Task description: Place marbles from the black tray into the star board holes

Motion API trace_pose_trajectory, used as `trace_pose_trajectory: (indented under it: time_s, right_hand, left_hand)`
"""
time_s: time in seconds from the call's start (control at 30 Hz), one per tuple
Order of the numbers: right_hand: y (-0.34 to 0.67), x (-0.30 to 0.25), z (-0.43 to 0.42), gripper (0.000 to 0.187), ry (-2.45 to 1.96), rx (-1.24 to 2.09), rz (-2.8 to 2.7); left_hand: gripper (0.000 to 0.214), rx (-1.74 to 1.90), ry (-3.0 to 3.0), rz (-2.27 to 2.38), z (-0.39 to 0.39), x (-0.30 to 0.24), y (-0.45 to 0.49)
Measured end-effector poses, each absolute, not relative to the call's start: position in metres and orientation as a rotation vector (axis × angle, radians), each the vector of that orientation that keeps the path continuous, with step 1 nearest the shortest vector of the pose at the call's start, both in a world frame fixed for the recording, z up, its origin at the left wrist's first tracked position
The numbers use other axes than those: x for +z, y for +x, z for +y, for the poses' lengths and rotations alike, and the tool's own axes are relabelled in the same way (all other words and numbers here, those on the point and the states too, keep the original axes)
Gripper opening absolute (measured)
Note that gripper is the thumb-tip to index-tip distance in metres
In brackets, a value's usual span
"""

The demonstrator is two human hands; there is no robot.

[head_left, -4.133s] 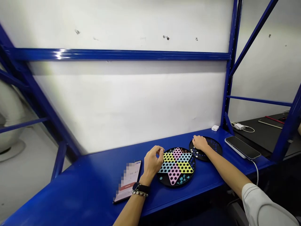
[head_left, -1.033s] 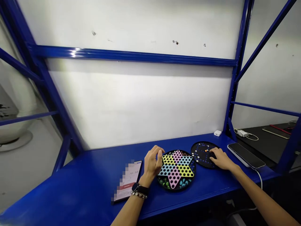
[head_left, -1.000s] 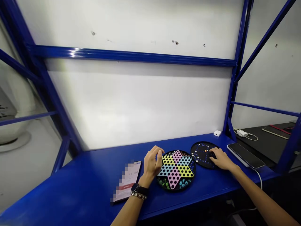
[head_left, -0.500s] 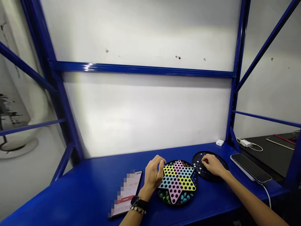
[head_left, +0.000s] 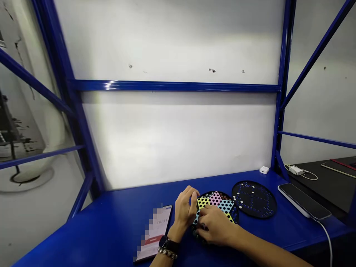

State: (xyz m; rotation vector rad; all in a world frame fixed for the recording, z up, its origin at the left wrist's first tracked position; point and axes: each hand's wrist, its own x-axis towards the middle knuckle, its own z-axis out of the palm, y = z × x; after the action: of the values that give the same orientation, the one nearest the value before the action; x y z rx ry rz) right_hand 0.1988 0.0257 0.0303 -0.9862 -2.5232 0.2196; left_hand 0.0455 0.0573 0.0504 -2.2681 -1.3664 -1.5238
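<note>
A round Chinese checkers board (head_left: 216,197) with a pink, yellow and blue star full of dark holes lies on the blue tabletop. Loose coloured pieces lie in its dark rim compartments. Over its front left part is my right hand (head_left: 215,226), fingers bent down and closed towards the rim; the fingertips and whatever they hold are hidden. Beside the board's left edge I hold up my left hand (head_left: 183,207), its fingers curled in with the thumb near them; I cannot see into it. A black watch (head_left: 168,244) and a bead bracelet (head_left: 167,253) are on that wrist.
To the right lies a round black disc (head_left: 260,202) with blue-showing holes and several white pieces. A phone (head_left: 304,200) rests on a white block with a cable. Left is a tablet-like screen (head_left: 155,226). A small white box (head_left: 264,170) sits at the back; blue frame posts (head_left: 278,122) stand around.
My right hand has moved left from the black disc to the front left of the star board, now covering part of it. My left hand stays by the board's left edge. The view shifted slightly.
</note>
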Motion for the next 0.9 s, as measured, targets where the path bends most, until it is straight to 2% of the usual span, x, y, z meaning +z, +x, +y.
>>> trace_pose_trajectory:
  time_s: [0.13, 0.33, 0.37, 0.47, 0.6, 0.7, 0.9]
  right_hand:
    - [0.235, 0.041, 0.013, 0.026, -1.001, 0.334, -2.374]
    - [0.352, 0.029, -0.002, 0.044, -1.416, 0.459, -2.198]
    - [0.371, 0.022, -0.004, 0.042, -1.473, 0.455, -2.172]
    - [0.41, -0.002, -0.011, 0.019, -1.505, 0.366, -2.1]
    - [0.415, -0.013, -0.009, 0.025, -1.412, 0.233, -2.022]
    - [0.401, 0.003, -0.003, 0.026, -1.357, 0.169, -1.831]
    - [0.371, 0.073, -0.001, 0.042, -1.215, 0.166, -1.239]
  left_hand:
    - [0.038, -1.526, -2.267, -1.36, 0.055, 0.053, 0.046]
    - [0.038, -1.408, -2.36, -1.483, 0.054, 0.054, 0.049]
    - [0.037, -1.364, -2.389, -1.506, 0.054, 0.053, 0.05]
    - [0.036, -1.265, -2.44, -1.546, 0.055, 0.051, 0.051]
    - [0.036, -1.286, -2.425, -1.525, 0.057, 0.048, 0.051]
    - [0.036, -1.342, -2.393, -1.507, 0.058, 0.047, 0.049]
    - [0.037, -1.503, -2.402, -1.478, 0.057, 0.049, 0.046]
